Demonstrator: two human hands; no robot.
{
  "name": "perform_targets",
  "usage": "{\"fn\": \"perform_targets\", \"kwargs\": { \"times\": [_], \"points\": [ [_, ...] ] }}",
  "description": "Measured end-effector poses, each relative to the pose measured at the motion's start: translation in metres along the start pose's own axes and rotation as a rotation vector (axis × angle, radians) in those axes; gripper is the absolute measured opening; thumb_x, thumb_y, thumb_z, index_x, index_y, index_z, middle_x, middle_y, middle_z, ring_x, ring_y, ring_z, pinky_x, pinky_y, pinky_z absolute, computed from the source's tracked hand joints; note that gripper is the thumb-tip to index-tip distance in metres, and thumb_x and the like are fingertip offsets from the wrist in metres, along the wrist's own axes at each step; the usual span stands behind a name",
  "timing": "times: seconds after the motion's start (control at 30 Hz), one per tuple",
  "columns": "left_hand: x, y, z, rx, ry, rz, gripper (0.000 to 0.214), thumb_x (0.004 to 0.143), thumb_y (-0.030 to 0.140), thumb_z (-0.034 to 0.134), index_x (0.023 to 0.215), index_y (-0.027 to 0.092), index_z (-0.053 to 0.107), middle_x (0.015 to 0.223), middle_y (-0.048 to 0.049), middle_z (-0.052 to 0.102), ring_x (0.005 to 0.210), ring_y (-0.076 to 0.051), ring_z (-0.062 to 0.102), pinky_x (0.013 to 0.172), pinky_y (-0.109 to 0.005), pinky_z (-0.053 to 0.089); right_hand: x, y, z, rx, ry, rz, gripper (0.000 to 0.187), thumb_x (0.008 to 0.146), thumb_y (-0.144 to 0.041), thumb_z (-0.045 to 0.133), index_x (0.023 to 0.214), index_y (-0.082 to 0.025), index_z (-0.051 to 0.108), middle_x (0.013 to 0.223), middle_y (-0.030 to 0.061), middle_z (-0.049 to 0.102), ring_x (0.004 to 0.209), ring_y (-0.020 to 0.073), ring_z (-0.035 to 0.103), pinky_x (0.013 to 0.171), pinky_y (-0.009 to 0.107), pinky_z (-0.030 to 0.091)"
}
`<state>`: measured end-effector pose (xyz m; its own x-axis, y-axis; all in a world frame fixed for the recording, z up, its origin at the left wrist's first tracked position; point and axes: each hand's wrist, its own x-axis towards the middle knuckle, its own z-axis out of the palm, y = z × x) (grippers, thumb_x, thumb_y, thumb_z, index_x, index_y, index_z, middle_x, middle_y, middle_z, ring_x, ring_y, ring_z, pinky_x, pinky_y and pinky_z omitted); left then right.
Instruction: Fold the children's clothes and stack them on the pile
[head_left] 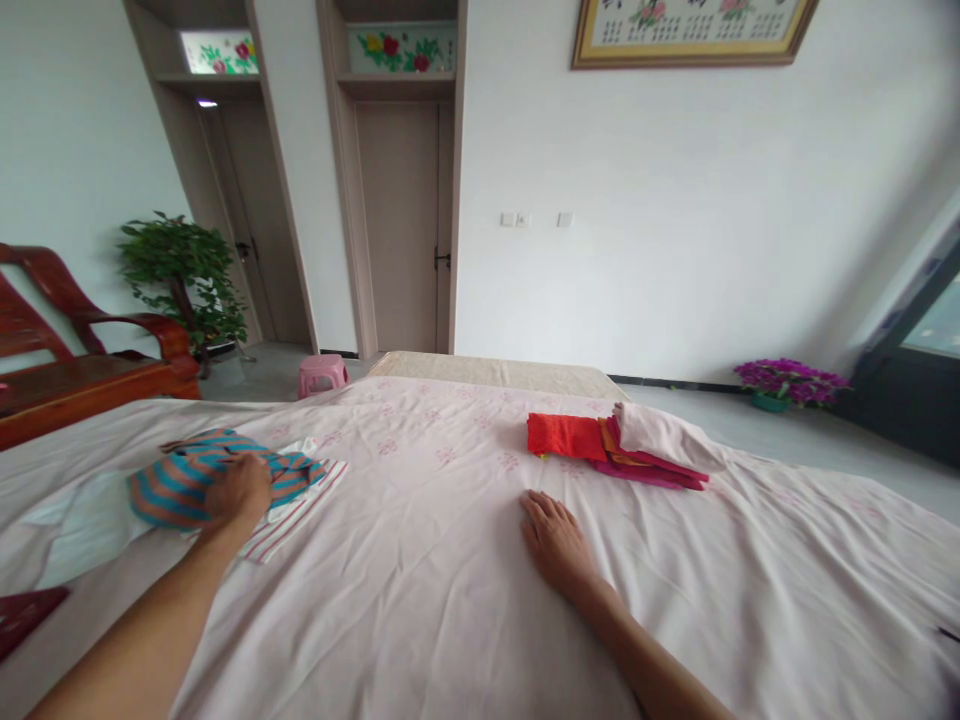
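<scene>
My left hand (238,488) is closed on a blue and brown striped cloth (176,487) at the left of the covered surface. Under and beside that cloth lie a white cloth with red stripes (296,515) and a plain white cloth (94,530). My right hand (555,537) rests flat, fingers stretched out, on the pale pink sheet (442,600). Just beyond its fingertips sits a folded red cloth (566,436). Orange and magenta cloths (652,472) adjoin it, with a folded pale pink cloth (664,432) partly on top.
A dark red item (30,612) lies at the near left edge. Beyond the sheet stand a pink stool (322,375), a wooden bench (97,340), a leafy potted plant (180,275) and purple flowers (791,383). A beige cover (495,373) shows at the far edge.
</scene>
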<state>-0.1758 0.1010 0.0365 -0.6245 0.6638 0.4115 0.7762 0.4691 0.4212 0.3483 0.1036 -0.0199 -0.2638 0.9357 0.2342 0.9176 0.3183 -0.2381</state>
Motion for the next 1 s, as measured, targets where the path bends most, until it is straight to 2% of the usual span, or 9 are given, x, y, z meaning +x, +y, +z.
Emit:
{"fn": "perform_targets", "kwargs": {
  "times": [0.1, 0.2, 0.23, 0.3, 0.37, 0.47, 0.7, 0.83, 1.0],
  "points": [
    [0.003, 0.037, -0.01, -0.033, 0.021, 0.002, 0.024, 0.089, 0.03, 0.046, 0.092, 0.011, 0.061, 0.096, -0.0147, 0.069, 0.094, -0.031, 0.065, 0.08, -0.041, 0.052, 0.001, -0.001, 0.001, 0.005, 0.016, 0.005, 0.047, 0.094, -0.029, 0.039, 0.137, -0.021, 0.056, 0.146, 0.0082, 0.05, 0.136, 0.0243, 0.041, 0.117, 0.039, 0.023],
    [-0.02, 0.098, -0.021, -0.295, 0.036, 0.113, 0.029, 0.092, 0.036, 0.042, 0.104, 0.015, 0.058, 0.101, -0.0118, 0.069, 0.094, -0.024, 0.066, 0.081, -0.034, 0.052, 0.002, 0.002, 0.002, 0.029, 0.025, 0.003, 0.046, 0.094, -0.03, 0.039, 0.135, -0.021, 0.057, 0.144, 0.0082, 0.052, 0.134, 0.0243, 0.044, 0.115, 0.037, 0.025],
    [-0.035, 0.119, -0.023, -0.422, -0.042, 0.18, 0.031, 0.093, 0.04, 0.042, 0.105, 0.015, 0.057, 0.096, -0.0099, 0.069, 0.088, -0.022, 0.066, 0.078, -0.032, 0.052, 0.002, 0.004, 0.002, 0.046, 0.026, 0.009, 0.046, 0.094, -0.03, 0.039, 0.135, -0.02, 0.058, 0.143, 0.0086, 0.052, 0.133, 0.024, 0.045, 0.114, 0.036, 0.027],
    [-0.068, 0.156, -0.023, -0.626, -0.343, 0.417, 0.034, 0.09, 0.044, 0.047, 0.109, 0.016, 0.057, 0.095, -0.0073, 0.07, 0.082, -0.019, 0.067, 0.074, -0.029, 0.053, 0.003, 0.008, 0.002, 0.086, 0.034, 0.031, 0.046, 0.094, -0.029, 0.037, 0.134, -0.017, 0.057, 0.141, 0.0105, 0.054, 0.13, 0.0233, 0.048, 0.112, 0.034, 0.03],
    [-0.101, 0.176, -0.017, -0.697, -0.504, 0.541, 0.039, 0.086, 0.043, 0.055, 0.116, 0.017, 0.055, 0.104, -0.0071, 0.069, 0.084, -0.017, 0.067, 0.077, -0.029, 0.054, 0.004, 0.014, 0.002, 0.125, 0.056, 0.064, 0.047, 0.094, -0.026, 0.035, 0.133, -0.013, 0.057, 0.137, 0.0134, 0.057, 0.125, 0.0227, 0.052, 0.108, 0.031, 0.034],
    [-0.132, 0.171, 0.002, -0.537, -0.474, 0.609, 0.03, 0.09, 0.036, 0.05, 0.114, 0.02, 0.059, 0.11, -0.0074, 0.068, 0.097, -0.018, 0.066, 0.089, -0.032, 0.051, 0.006, 0.02, 0.003, 0.16, 0.095, 0.114, 0.047, 0.091, -0.019, 0.036, 0.133, -0.011, 0.056, 0.13, 0.0147, 0.061, 0.12, 0.0226, 0.056, 0.104, 0.031, 0.037],
    [-0.155, 0.103, 0.05, 0.119, -0.144, 0.525, 0.041, 0.093, 0.038, 0.048, 0.128, 0.019, 0.06, 0.13, -0.015, 0.06, 0.118, -0.03, 0.056, 0.1, -0.046, 0.04, 0.006, 0.02, 0.005, 0.159, 0.127, 0.136, 0.049, 0.091, -0.016, 0.036, 0.137, -0.013, 0.051, 0.124, 0.0138, 0.064, 0.116, 0.0228, 0.058, 0.101, 0.032, 0.039],
    [-0.163, 0.094, 0.061, 0.189, -0.084, 0.531, 0.045, 0.096, 0.042, 0.042, 0.132, 0.021, 0.059, 0.135, -0.0151, 0.058, 0.119, -0.031, 0.055, 0.102, -0.046, 0.036, 0.006, 0.021, 0.007, 0.205, 0.161, 0.112, 0.046, 0.094, -0.021, 0.034, 0.137, -0.014, 0.049, 0.125, 0.0126, 0.064, 0.116, 0.0228, 0.058, 0.1, 0.034, 0.04],
    [-0.165, 0.099, 0.06, 0.185, -0.099, 0.512, 0.046, 0.095, 0.042, 0.042, 0.132, 0.02, 0.059, 0.133, -0.0162, 0.058, 0.118, -0.032, 0.054, 0.1, -0.047, 0.036, 0.006, 0.023, 0.009, 0.266, 0.196, 0.106, 0.053, 0.097, -0.027, 0.032, 0.148, -0.012, 0.034, 0.127, 0.0139, 0.064, 0.114, 0.0231, 0.06, 0.098, 0.035, 0.043]
  ]
}}
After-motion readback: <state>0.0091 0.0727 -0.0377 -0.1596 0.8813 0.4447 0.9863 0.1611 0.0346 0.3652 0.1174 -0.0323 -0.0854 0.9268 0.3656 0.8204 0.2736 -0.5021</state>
